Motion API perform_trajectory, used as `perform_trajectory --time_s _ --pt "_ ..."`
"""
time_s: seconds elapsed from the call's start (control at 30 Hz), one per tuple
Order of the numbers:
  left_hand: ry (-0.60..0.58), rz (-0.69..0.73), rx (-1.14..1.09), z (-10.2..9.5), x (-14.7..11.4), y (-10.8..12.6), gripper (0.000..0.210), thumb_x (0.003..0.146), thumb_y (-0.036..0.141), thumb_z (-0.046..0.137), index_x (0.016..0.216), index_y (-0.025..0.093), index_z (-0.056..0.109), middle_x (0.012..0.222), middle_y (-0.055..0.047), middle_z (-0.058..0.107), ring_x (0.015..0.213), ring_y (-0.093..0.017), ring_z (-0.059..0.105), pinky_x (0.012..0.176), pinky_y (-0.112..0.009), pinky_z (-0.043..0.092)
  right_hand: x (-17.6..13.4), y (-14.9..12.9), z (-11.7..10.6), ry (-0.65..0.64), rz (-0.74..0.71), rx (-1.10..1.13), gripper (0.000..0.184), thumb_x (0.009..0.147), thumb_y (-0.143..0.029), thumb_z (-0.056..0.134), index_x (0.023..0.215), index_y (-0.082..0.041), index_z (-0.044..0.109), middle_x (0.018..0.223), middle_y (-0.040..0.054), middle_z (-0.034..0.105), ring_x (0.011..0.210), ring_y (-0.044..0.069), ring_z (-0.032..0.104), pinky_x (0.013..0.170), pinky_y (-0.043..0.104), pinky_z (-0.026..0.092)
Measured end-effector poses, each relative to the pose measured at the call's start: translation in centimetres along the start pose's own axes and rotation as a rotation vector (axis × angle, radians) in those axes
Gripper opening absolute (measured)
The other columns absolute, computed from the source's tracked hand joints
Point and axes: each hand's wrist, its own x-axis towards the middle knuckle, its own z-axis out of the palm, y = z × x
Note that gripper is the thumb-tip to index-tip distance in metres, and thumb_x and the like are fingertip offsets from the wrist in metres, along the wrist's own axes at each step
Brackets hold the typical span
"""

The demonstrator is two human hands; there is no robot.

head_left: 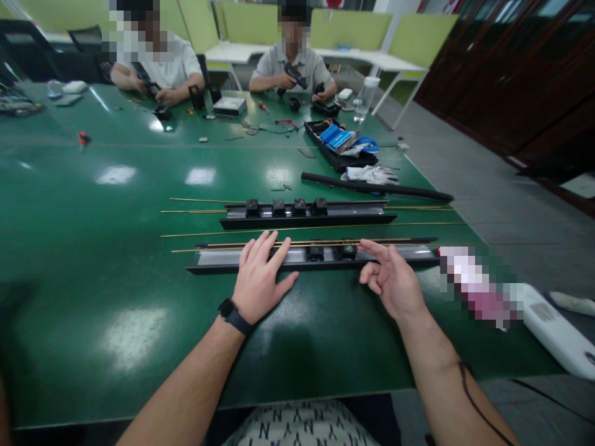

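Observation:
Just in front of me lies a long black rail (288, 266) with a silvery inner strip and black blocks (316, 250) in it. Thin brass-coloured rods (223, 248) run lengthwise along it. My left hand (263, 275) rests across the rail and rods, palm down, fingers spread. On the right, my right hand (393, 279) has its upper fingers stretched toward the rods beside a block (348, 248), with the lower fingers curled; whether they touch a rod I cannot tell. Behind lies a second black rail (307, 220) with several black blocks in a row.
A black tube (376, 188), white gloves (372, 174) and a black tray (320, 145) with blue items lie farther back. Across the green table (116, 248) two people handle dark devices. A clear bottle (366, 99) stands at far right. A white device (558, 328) lies near right.

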Motion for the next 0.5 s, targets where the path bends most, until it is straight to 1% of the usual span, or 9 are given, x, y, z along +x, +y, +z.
perform_trajectory --time_s 0.5 --pt "-0.001 0.002 -0.005 -0.08 0.01 0.04 0.066 0.094 0.044 0.067 0.154 0.023 0.051 0.160 -0.016 0.049 0.154 -0.034 0.040 0.127 -0.055 0.029 0.12 0.12 0.01 0.036 -0.004 0.021 0.051 0.096 -0.062 0.057 0.116 -0.021 0.079 0.126 0.0137 0.071 0.053 0.010 0.063 0.033 0.021 0.023"
